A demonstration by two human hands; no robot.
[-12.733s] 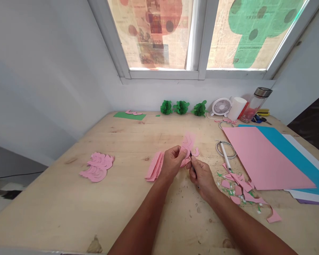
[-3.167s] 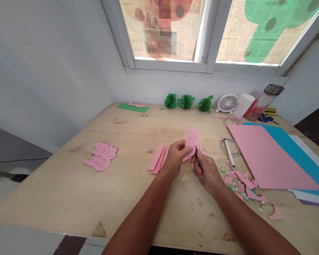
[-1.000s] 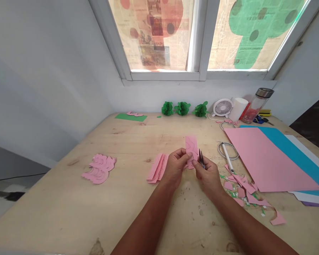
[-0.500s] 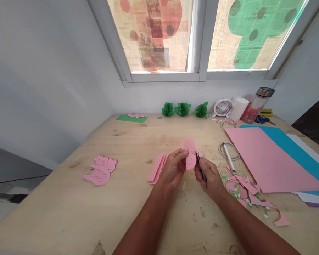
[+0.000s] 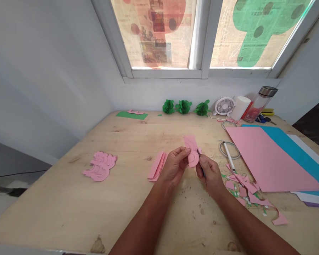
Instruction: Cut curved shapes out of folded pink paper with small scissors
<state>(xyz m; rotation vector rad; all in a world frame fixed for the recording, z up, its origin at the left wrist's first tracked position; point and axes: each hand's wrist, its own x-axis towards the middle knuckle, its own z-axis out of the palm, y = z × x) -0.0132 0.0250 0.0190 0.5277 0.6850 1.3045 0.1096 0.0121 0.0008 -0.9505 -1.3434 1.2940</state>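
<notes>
My left hand (image 5: 177, 163) pinches the left edge of a pink paper piece (image 5: 193, 158), which has curved lines drawn on it and a rounded lower right side. Dark scissors (image 5: 204, 172) are gripped in my right hand (image 5: 210, 172), their blades at the paper's right edge. A small pink offcut shows just behind the blades. Beside my left forearm lies a folded pink paper stack (image 5: 157, 166). Farther left on the wooden table (image 5: 133, 212) is a pile of pink scalloped cutouts (image 5: 101, 166).
Pink and green scraps (image 5: 251, 193) lie right of my right hand, near a white pen (image 5: 229, 156) and large coloured sheets (image 5: 271, 159). Along the wall stand green paper ornaments (image 5: 183, 106), a small fan (image 5: 224, 106) and a bottle (image 5: 260, 104). A green sheet (image 5: 131, 115) lies back left.
The pink paper has turned slightly and shifted a little to the right in my left hand. The scissor blades now sit higher along its right edge. The camera view has shifted slightly.
</notes>
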